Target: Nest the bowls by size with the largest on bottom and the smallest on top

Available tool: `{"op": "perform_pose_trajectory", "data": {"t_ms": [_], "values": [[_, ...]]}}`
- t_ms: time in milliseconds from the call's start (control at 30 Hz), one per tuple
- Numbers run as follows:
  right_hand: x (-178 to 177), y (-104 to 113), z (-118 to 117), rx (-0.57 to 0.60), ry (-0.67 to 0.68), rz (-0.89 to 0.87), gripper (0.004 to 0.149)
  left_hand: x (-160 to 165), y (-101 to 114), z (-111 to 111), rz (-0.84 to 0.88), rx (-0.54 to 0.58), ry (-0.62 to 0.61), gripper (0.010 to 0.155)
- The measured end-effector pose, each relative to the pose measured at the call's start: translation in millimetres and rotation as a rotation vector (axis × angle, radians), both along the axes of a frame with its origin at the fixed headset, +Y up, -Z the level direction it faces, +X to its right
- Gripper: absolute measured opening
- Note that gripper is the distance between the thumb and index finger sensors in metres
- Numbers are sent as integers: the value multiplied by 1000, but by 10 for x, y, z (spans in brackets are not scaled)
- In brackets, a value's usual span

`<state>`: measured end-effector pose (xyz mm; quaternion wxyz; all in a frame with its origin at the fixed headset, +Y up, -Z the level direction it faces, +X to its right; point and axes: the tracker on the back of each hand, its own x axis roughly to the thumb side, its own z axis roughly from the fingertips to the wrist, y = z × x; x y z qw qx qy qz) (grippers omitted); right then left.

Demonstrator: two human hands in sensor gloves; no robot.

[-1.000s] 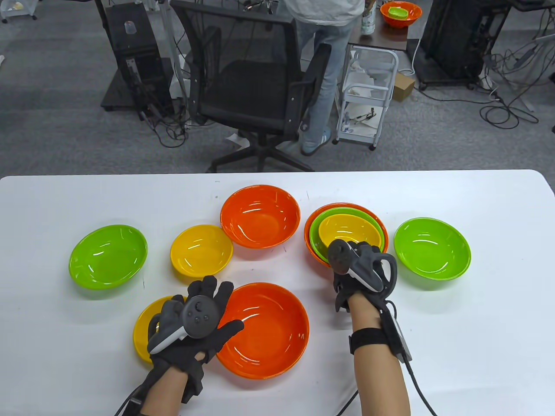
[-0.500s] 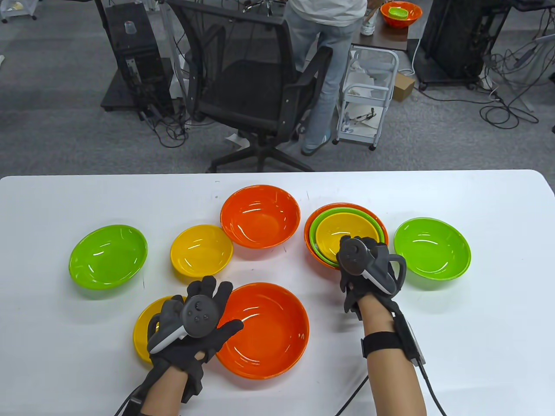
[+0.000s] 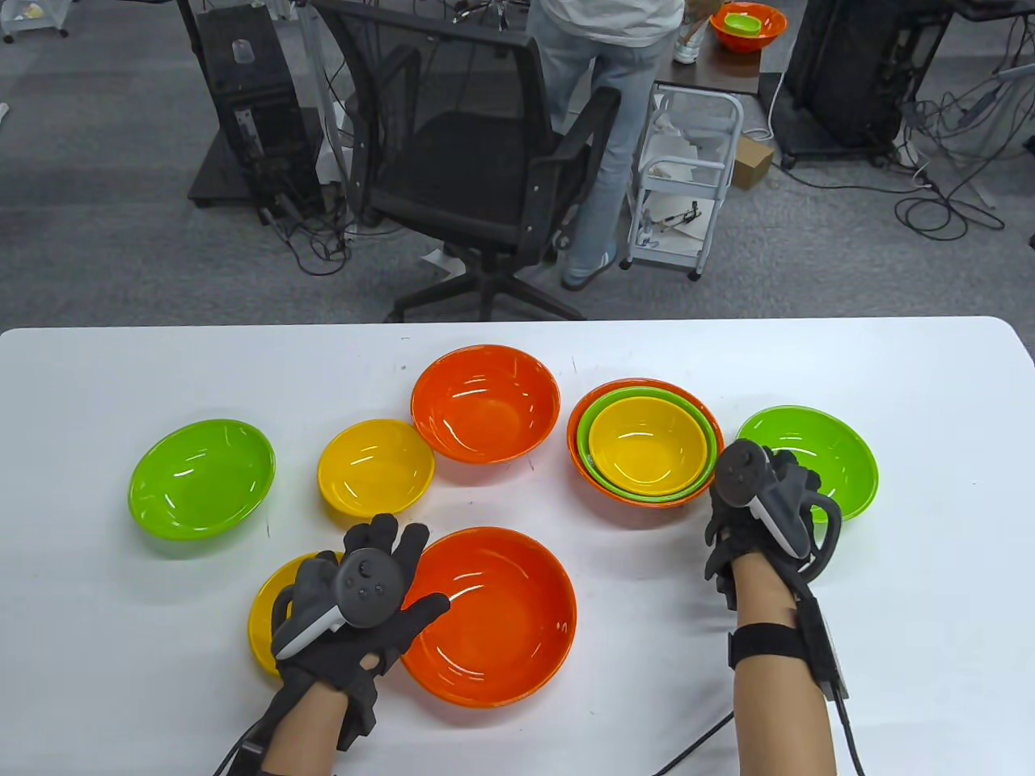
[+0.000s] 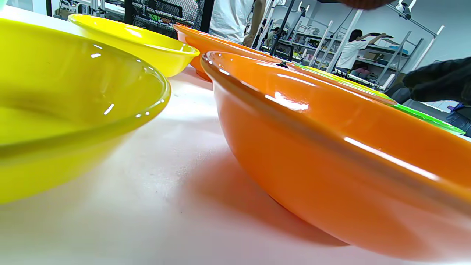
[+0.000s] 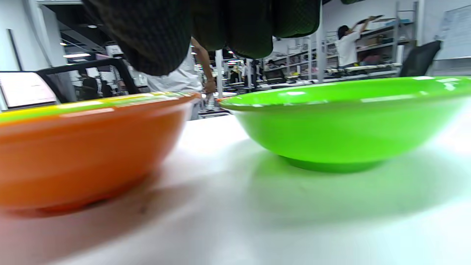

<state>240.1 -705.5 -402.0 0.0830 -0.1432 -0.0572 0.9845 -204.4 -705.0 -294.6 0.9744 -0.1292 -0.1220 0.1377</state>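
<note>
A nested stack [image 3: 644, 443] stands right of centre: yellow bowl in green in orange. It also shows in the right wrist view [image 5: 84, 147]. A single green bowl [image 3: 817, 457] sits right of it, also in the right wrist view [image 5: 349, 117]. My right hand [image 3: 772, 477] hovers empty over that bowl's near-left rim, fingers [image 5: 228, 25] curled down and apart from it. My left hand [image 3: 408, 566] is spread flat over the gap between a front yellow bowl [image 3: 263, 614] and a large orange bowl [image 3: 501, 622], holding nothing.
An orange bowl [image 3: 485, 402] stands at the back centre, a yellow bowl [image 3: 376, 466] left of it, and a green bowl [image 3: 202, 477] at far left. An office chair [image 3: 469, 153] and a standing person [image 3: 602, 121] are beyond the table's far edge [image 3: 517, 323].
My right hand has come off the yellow bowl on the stack and moved right to the single green bowl's rim. The yellow bowl now sits level in the stack. The left hand barely moved.
</note>
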Motion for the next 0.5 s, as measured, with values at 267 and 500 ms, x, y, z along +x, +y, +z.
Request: {"op": "perform_pose_trajectory", "data": {"t_ms": [267,500], "values": [[254,-198,-29,-86,-73,4,67,-21,8,-6,-7,16,16,85],[361,-351,-74,-145,-77,-24,66,-38,2,-16,-3,14,26,85]]}}
